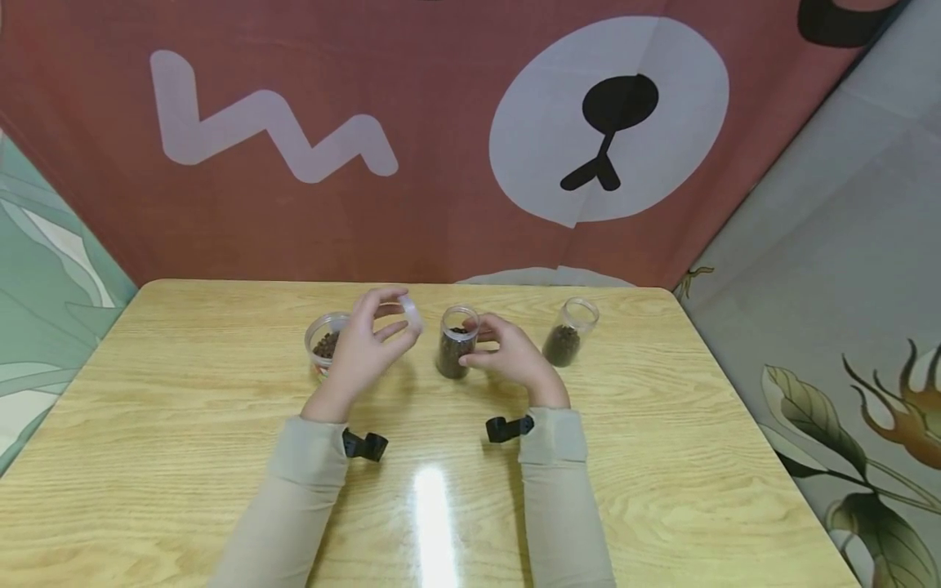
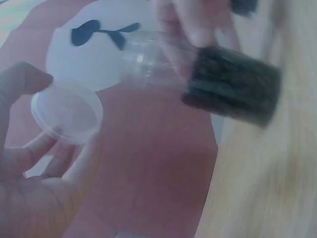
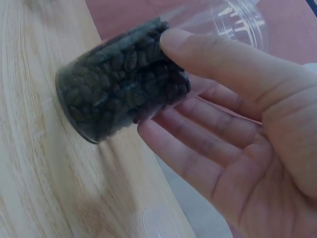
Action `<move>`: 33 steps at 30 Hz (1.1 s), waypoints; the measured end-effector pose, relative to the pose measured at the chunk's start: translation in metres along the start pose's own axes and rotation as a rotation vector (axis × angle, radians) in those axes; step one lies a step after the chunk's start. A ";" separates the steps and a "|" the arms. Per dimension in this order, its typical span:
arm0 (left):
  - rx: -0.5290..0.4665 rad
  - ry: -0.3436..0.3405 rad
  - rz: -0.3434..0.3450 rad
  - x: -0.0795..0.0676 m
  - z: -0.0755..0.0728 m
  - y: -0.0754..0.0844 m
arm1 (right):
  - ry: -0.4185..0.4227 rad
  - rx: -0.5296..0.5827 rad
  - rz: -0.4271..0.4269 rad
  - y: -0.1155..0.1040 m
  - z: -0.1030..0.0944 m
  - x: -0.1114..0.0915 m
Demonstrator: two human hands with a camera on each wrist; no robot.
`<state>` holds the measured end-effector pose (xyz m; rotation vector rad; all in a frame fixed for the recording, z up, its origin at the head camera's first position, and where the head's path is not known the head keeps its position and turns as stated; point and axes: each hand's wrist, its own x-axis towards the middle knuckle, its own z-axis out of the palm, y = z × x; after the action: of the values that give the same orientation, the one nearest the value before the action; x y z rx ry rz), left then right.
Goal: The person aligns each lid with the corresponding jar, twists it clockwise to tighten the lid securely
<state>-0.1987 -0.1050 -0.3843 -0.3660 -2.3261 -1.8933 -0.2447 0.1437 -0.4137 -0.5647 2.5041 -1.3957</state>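
Note:
My left hand [image 1: 362, 351] pinches a round translucent plastic lid [image 2: 69, 113] by its edge, between thumb and fingertips, to the left of a clear jar. In my right hand [image 1: 512, 358] is that clear plastic jar [image 1: 452, 356], roughly two thirds full of dark coffee beans [image 3: 124, 79]. The thumb lies on one side of the jar and the fingers curl behind the other. Its mouth is uncovered and points up, and its base is close over the table. The lid is held apart from the jar, at about the height of its rim.
To the right of my right hand stands a second uncovered clear jar [image 1: 564, 343], partly filled with dark contents. A wider clear tub [image 1: 314, 333] with brown pieces sits at the left, partly behind my left hand. The wooden table [image 1: 184, 408] ends at a red printed cloth [image 1: 434, 212].

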 end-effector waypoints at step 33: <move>-0.205 -0.037 0.072 -0.001 -0.012 0.000 | -0.199 0.125 -0.041 0.004 0.016 0.005</move>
<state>-0.1986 -0.1170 -0.3818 -0.5020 -2.1145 -2.1118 -0.2442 0.1308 -0.4259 -0.6969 2.2456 -1.4223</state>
